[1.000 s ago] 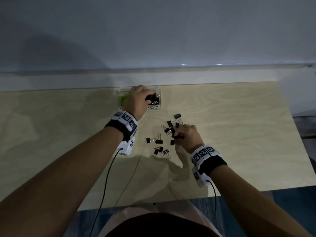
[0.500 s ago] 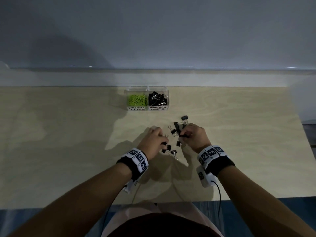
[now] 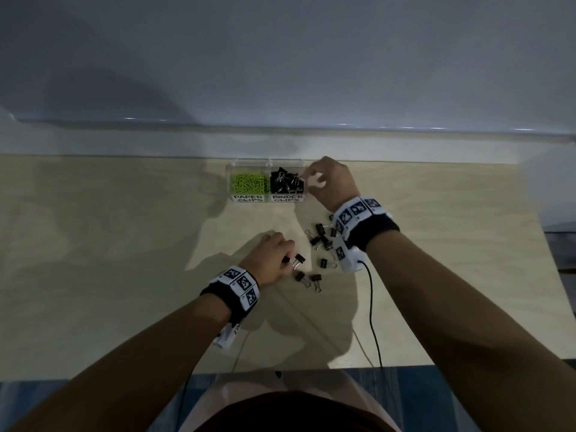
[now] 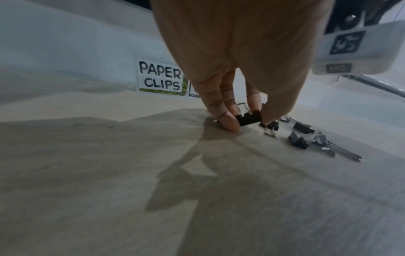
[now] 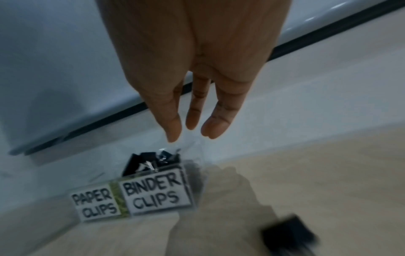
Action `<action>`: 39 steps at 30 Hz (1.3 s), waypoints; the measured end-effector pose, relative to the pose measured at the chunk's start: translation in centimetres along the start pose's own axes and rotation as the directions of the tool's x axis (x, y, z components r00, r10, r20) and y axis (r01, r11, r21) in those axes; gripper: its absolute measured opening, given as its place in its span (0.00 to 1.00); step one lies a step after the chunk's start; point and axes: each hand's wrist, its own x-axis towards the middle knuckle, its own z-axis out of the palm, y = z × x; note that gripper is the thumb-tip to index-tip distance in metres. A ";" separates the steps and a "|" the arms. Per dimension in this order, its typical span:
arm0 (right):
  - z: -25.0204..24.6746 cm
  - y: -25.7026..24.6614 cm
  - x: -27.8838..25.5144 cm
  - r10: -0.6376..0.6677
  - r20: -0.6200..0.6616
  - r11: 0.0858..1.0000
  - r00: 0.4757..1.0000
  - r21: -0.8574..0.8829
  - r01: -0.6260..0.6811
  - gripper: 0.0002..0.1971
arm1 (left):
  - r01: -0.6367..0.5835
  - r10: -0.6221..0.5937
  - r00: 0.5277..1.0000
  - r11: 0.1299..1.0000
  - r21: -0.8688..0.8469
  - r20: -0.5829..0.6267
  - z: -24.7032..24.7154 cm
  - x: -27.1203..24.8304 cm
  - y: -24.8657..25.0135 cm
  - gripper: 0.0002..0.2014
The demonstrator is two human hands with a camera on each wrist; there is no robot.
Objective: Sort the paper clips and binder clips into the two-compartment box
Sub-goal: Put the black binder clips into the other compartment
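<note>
A clear two-compartment box [image 3: 266,198] stands at the table's far edge, with green paper clips [image 3: 249,183] in the left cell and black binder clips [image 3: 286,183] in the right. My right hand [image 3: 314,179] hovers just above the binder-clip cell [image 5: 153,161], fingers [image 5: 173,124] straight and empty. My left hand [image 3: 285,258] is down on the table, pinching a black binder clip [image 4: 249,118] between thumb and fingers. Several loose binder clips [image 3: 321,236] lie between the hands.
The wooden table [image 3: 124,244] ends at a pale wall ledge [image 3: 280,145] right behind the box. Cables [image 3: 372,307] trail from both wrist bands toward the near edge. More loose clips [image 4: 300,140] lie right of my left hand.
My right hand rose from the clip pile to the binder-clip cell and opened. My left hand came back from the box to the pile and took hold of a clip.
</note>
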 end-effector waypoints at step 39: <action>1.3 -1.8 0.9 0.072 -0.123 0.992 0.990 0.116 -0.057 0.07 | 0.076 -0.253 0.827 0.935 -0.347 -0.502 -10.1 6.6 0.5 0.09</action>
